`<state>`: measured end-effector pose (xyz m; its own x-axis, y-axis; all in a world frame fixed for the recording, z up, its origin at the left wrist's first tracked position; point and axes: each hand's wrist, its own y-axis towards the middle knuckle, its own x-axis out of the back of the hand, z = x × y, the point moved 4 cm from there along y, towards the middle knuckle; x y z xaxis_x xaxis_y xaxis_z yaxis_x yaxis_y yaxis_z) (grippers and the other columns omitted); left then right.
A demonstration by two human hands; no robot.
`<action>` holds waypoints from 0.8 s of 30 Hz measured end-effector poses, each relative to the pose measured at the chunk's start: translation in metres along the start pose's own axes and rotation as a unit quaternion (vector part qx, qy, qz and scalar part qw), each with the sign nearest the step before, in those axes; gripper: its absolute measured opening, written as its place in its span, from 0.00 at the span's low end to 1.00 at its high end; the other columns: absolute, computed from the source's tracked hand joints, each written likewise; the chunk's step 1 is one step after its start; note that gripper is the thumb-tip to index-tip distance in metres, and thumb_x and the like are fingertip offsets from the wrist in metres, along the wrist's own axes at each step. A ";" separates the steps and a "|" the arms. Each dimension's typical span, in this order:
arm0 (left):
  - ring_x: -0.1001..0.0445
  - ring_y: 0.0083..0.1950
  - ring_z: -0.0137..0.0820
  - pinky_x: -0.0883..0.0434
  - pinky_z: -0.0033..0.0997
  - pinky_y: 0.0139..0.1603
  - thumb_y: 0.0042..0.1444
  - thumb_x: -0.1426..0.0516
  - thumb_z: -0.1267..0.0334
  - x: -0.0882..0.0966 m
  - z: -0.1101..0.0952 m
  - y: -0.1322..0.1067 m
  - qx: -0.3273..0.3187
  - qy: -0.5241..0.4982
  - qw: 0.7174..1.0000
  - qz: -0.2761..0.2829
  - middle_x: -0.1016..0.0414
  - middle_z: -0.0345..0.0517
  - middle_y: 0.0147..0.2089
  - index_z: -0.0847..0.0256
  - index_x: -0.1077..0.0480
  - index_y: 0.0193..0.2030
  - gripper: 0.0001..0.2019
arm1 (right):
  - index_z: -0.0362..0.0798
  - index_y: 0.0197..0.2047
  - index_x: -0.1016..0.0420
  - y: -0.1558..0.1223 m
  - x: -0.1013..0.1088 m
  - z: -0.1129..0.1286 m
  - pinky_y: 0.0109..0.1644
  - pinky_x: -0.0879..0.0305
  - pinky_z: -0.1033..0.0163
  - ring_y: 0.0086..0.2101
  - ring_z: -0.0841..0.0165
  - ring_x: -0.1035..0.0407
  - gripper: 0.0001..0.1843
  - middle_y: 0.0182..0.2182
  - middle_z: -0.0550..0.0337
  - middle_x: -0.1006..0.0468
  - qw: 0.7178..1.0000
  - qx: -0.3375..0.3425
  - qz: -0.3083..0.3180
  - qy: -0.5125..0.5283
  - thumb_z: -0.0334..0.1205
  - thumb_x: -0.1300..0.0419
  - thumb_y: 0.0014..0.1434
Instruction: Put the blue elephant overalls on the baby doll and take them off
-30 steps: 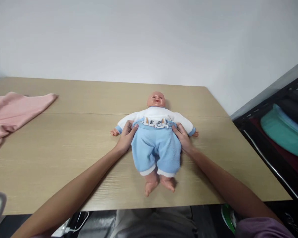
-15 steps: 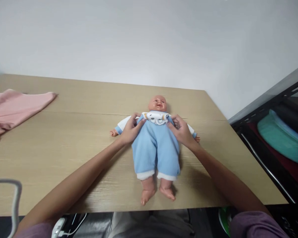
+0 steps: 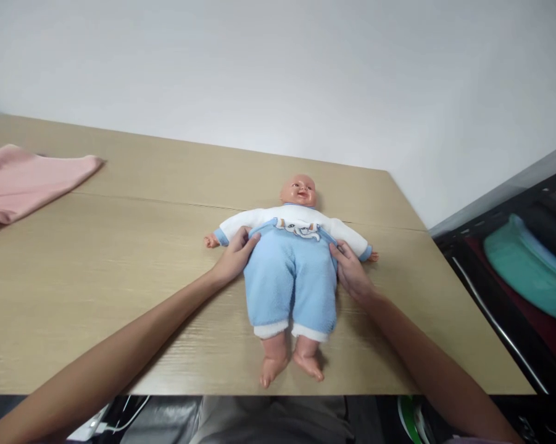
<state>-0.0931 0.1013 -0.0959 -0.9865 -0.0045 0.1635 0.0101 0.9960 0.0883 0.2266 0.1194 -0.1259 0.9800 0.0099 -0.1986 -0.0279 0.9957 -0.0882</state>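
Observation:
A baby doll [image 3: 300, 189] lies on its back on the table, head away from me and bare feet near the front edge. It wears a white long-sleeved top with blue cuffs and light-blue overalls [image 3: 271, 280] with white leg hems. An animal-face print [image 3: 300, 229] sits at the chest. My left hand [image 3: 235, 256] pinches the side edge of the overalls below the doll's arm, thumb on top. On the opposite side, my right hand [image 3: 350, 266] grips the overalls' other edge, its fingers partly hidden behind the cloth.
Pink cloth [image 3: 28, 182] lies at the table's left. The wooden table [image 3: 157, 246] meets a white wall behind. To the right stands a dark rack [image 3: 472, 280] holding a teal item [image 3: 527, 265]. A white cable [image 3: 132, 419] hangs below the front edge.
Both hands have slid from the chest down and outward to the sides of the overalls. The bib, bunched before, now lies flatter, showing more of the white top. The view has shifted slightly.

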 end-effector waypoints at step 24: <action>0.27 0.53 0.38 0.26 0.36 0.55 0.59 0.29 0.41 -0.020 0.000 -0.012 0.095 -0.233 0.968 -0.008 0.24 0.41 0.49 0.52 0.31 0.52 0.25 | 0.57 0.52 0.14 -0.020 -0.024 -0.007 0.71 0.24 0.44 0.62 0.52 0.20 0.20 0.54 0.57 0.10 0.985 -0.117 0.025 0.122 0.57 0.26 0.60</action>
<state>-0.0730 0.0899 -0.1003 -0.9534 -0.0238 -0.3007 0.0072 0.9948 -0.1014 0.2019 0.0985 -0.1258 0.9002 0.0073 -0.4354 -0.1480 0.9455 -0.2901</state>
